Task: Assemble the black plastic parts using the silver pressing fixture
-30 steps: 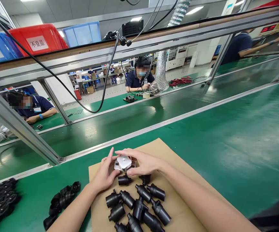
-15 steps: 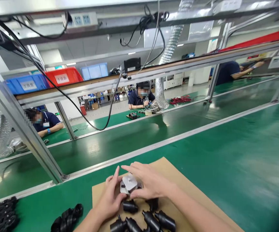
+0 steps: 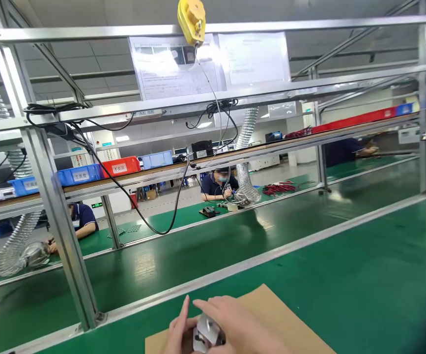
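At the bottom edge, my left hand [image 3: 178,332] and my right hand [image 3: 237,327] close around a small silver metal part [image 3: 210,328]. It has a flat, rounded-corner plate on top and sits tilted between them; dark spots show on its lower piece. My left fingers grip its left side, with one finger pointing up. From the right, my other hand holds it, its index finger reaching over the top. Both palms and the part's underside are cut off or hidden. Beneath lies a brown cardboard sheet [image 3: 271,314] on the green bench top [image 3: 345,275].
A metal frame post [image 3: 60,216] rises on the left. Blue bins and a red bin [image 3: 121,166] stand on the shelf, and a black cable [image 3: 135,206] droops below. A yellow hanging balancer [image 3: 191,22] is overhead. Co-workers sit across the green conveyor [image 3: 205,255].
The view has tilted up, so my hands and the metal part sit lower in the picture. The black cylindrical parts have left the view. The metal part looks more tilted, still between my hands.
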Demonstrator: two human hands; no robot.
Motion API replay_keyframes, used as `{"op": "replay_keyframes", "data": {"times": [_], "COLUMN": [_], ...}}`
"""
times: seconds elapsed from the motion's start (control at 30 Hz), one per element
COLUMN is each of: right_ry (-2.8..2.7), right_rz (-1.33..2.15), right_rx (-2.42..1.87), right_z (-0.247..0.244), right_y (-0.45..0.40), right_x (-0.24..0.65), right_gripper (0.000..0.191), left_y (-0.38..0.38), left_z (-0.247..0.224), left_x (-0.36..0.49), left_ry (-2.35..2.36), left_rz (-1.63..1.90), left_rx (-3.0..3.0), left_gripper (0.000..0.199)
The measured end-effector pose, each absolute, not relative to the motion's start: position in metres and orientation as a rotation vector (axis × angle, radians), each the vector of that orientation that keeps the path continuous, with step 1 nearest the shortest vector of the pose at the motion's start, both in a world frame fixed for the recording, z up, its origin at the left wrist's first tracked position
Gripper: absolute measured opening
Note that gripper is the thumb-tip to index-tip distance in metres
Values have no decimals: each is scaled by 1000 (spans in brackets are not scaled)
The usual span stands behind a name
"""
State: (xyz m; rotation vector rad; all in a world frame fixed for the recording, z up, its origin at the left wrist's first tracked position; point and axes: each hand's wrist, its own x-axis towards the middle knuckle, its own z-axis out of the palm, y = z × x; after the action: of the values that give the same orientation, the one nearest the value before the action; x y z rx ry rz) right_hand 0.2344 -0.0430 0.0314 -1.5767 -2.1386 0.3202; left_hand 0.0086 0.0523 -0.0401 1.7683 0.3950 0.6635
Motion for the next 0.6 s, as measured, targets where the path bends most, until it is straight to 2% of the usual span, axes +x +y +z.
{"op": "replay_keyframes", "data": {"times": [0.07,0.13,0.27,0.43,0.6], "right_ry": [-2134,-2135,-2067,-2091,-1975], "right_rz": [256,376,660,477,951], "right_rx": [-1648,-1531,-1369,-1610,-1105], "right_z": [30,27,21,24,17], "right_y": [-40,-39,-38,-37,-36], "right_x": [234,240,248,241,264], "right_gripper": [113,117,108,104,104], "left_y": [52,52,52,52,46], "left_z": [-40,-41,-45,-42,-26], "left_x": [11,12,11,14,18], "left_ry": [376,414,398,419,428], "left_rz": [691,702,693,664,596], "left_rx": [1720,1714,1685,1683,1664], "left_gripper": [142,143,142,138,121]}}
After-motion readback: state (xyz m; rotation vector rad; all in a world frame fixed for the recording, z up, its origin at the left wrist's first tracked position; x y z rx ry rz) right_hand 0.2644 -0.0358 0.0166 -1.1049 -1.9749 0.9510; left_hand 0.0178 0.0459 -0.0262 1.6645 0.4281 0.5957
